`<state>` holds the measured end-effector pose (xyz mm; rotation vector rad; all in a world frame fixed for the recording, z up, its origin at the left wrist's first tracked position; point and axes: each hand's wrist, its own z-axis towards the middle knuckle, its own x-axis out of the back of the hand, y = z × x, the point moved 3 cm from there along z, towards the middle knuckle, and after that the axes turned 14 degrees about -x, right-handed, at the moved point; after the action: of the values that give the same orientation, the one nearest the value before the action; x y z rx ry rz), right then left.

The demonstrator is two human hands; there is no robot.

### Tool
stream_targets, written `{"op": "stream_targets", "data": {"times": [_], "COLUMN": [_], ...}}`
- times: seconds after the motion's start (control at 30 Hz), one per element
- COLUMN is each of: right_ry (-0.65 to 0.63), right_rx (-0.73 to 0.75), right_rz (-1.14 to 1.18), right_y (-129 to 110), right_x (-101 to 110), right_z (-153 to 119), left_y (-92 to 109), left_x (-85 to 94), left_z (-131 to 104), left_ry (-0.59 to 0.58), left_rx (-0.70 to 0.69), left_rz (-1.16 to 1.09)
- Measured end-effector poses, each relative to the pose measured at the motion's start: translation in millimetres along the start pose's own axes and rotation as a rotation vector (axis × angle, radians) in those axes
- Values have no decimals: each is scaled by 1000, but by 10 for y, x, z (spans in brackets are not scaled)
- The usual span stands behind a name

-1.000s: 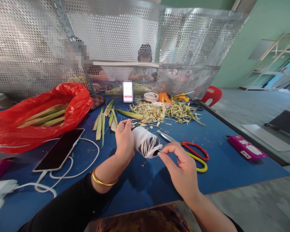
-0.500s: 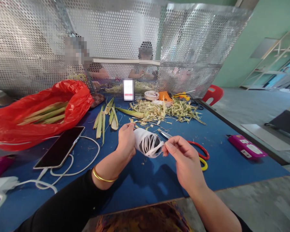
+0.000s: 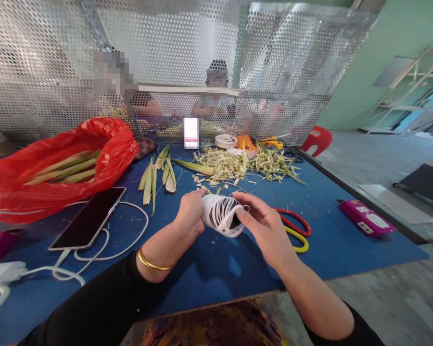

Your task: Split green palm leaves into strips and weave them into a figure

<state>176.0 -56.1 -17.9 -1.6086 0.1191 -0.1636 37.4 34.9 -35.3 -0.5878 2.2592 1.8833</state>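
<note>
The spool [image 3: 216, 211], above the desk [image 3: 321, 202], with the left hand [image 3: 189, 214] closed on its 9 o'clock end and the right hand [image 3: 265, 228] curled around its 3 o'clock end, is probably light and firm, its loose thread [image 3: 226, 227] slip-prone: grip the ends.

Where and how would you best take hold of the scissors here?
Probably by the red handle and yellow handle together, coming from the person's right: both loops rest on the table on that side, while the right hand hides the blades from view.
</note>
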Motion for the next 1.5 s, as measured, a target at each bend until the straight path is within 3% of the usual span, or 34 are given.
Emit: {"op": "stream_targets", "data": {"times": [0.2, 0.3, 0.4, 0.5, 0.6, 0.77, 0.9, 1.17, 1.37, 1.5], "right_ry": [-258, -364, -386, -330, -279, -336, -365, -462, -180, 108], "right_rx": [-303, -377, -415, -455, -539, -681, -732, -709, -513, -130], "right_rz": [185, 198, 226, 331, 464, 600, 680, 637, 485, 208], "right_y": [-36, -27, 19, 26, -23, -81, -23, 30, 135, 108], "right_x": [-69, -79, -92, -107, -117, -146, -190, -243, -64, 132], "right_z": [62, 56, 61, 74, 83, 81, 58, -9, -33, -45], "left_y": [-8, -10, -7, 13, 41, 73, 74, 105, 174, 211], "left_x": [-47, -76, -99, -95, -61, -16, -16, 2, 5, 20], "left_z": [-81, -148, -203, -197, -160, -176, -249, -188, -142, -137], "left_ry": [-103, -181, -240, -227, -134, -7, 7, 43, 31, 28], "left_rx": [221, 313, 341, 250, 114, -144, -374, -404, -480, -610], "left_rz": [19, 20, 17, 45, 70, 52, 23, 76, 169, 320]}}
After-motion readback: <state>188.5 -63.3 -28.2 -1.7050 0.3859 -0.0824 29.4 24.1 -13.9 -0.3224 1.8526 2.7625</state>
